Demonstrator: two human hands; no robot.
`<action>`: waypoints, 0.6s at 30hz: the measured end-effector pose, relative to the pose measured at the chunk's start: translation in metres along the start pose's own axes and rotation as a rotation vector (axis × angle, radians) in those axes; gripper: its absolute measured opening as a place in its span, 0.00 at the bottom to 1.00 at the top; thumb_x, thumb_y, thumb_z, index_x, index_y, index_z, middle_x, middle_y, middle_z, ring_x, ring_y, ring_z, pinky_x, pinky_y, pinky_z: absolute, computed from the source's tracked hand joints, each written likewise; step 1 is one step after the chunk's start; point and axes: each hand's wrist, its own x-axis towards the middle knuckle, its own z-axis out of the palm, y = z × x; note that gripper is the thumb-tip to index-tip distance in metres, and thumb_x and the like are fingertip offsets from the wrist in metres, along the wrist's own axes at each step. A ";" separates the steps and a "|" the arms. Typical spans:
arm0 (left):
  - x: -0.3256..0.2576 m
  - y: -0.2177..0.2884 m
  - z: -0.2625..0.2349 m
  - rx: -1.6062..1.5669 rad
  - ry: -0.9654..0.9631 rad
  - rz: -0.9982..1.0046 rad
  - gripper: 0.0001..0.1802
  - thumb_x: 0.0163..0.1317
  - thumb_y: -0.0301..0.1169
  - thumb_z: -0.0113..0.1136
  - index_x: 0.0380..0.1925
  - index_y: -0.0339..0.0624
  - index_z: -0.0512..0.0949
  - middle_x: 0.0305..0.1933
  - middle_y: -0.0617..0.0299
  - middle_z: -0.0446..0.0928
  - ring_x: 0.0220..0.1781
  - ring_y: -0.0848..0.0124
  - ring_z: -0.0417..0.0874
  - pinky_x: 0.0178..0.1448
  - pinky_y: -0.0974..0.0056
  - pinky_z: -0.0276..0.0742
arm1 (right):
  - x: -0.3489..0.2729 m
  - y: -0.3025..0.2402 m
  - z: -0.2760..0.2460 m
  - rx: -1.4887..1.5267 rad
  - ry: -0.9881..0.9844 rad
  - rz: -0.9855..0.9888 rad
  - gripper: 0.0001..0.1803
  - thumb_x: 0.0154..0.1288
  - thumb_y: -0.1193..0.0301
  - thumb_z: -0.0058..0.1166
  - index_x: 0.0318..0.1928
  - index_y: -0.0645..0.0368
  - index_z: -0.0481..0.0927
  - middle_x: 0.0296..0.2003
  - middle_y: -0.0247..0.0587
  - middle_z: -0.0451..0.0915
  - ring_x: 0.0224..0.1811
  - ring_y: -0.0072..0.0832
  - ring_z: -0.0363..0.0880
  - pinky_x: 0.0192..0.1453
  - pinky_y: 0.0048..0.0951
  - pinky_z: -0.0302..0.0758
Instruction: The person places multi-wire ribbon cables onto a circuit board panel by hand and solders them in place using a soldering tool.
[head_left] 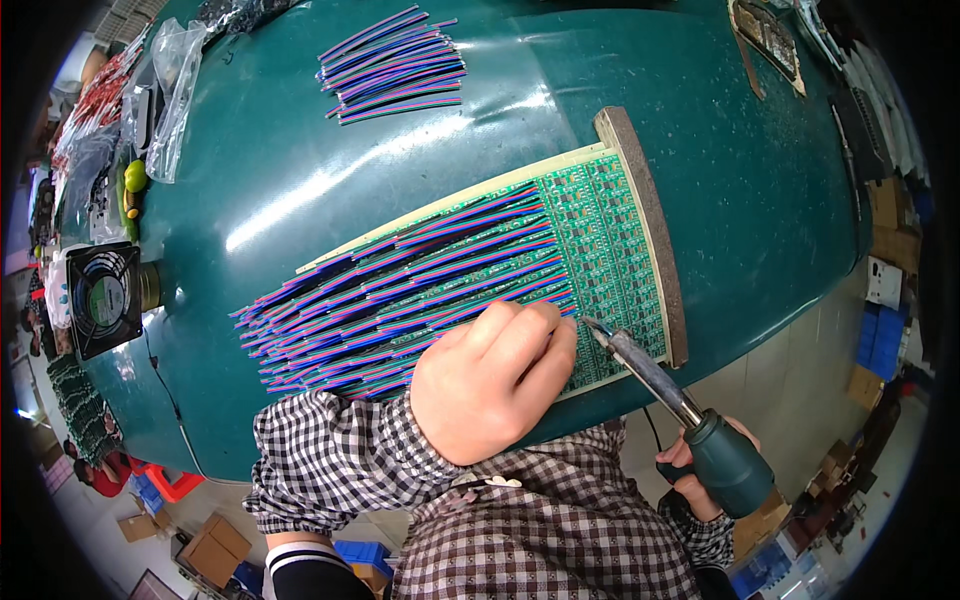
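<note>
The left hand (pixel 495 375), fingers curled, presses the coloured wires (pixel 400 290) onto the green circuit board (pixel 610 240), while the right hand (pixel 700 470) grips the soldering iron (pixel 665 390).

A dark green table (pixel 300 180) is seen. Green boards (pixel 610 240) are covered by red, blue and purple wires (pixel 400 285). Black-and-white checked sleeves (pixel 340 465) are worn.

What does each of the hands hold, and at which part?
The right hand holds a soldering iron by its dark green handle. The left hand presses on ribbon wires; whether it grips one cannot be told.
</note>
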 end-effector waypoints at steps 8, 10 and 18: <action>-0.001 0.001 0.002 0.053 0.015 0.033 0.21 0.44 0.26 0.64 0.43 0.34 0.86 0.42 0.58 0.79 0.36 0.66 0.81 0.34 0.65 0.79 | 0.000 0.000 -0.002 -0.001 -0.001 -0.003 0.28 0.52 0.39 0.73 0.34 0.53 0.89 0.30 0.32 0.86 0.32 0.35 0.83 0.40 0.37 0.80; -0.001 0.001 0.000 0.057 0.011 0.032 0.21 0.44 0.26 0.64 0.43 0.34 0.85 0.42 0.58 0.79 0.36 0.66 0.81 0.34 0.65 0.79 | 0.000 -0.001 -0.001 -0.011 -0.002 -0.017 0.28 0.53 0.40 0.73 0.34 0.52 0.89 0.30 0.30 0.87 0.32 0.34 0.84 0.41 0.37 0.80; -0.004 0.003 0.004 0.092 0.006 0.051 0.22 0.45 0.26 0.64 0.44 0.33 0.85 0.43 0.57 0.79 0.37 0.66 0.81 0.36 0.65 0.80 | 0.000 0.013 -0.004 0.037 -0.001 -0.073 0.26 0.56 0.42 0.72 0.34 0.53 0.89 0.31 0.29 0.88 0.33 0.32 0.85 0.42 0.36 0.81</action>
